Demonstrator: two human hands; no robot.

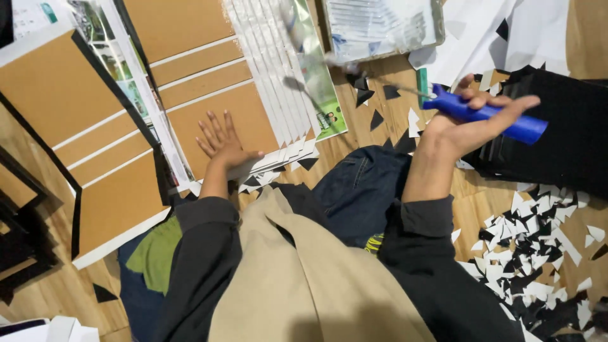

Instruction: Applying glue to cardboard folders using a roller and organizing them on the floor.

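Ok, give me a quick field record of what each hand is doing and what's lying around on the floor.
left hand: flat, palm down, pressing on brown board
right hand: raised, fingers wrapped round blue-handled tool
tool blade: blurred, cannot tell its shape
brown board: striped with white strips along its right edge
second board: to the left, black-edged
scraps: black and white paper pieces, heaped on the right
black sheet: under the right hand
floor: wood

Left hand [221,142] lies flat with fingers spread; right hand [465,120], raised, has its grip closed.
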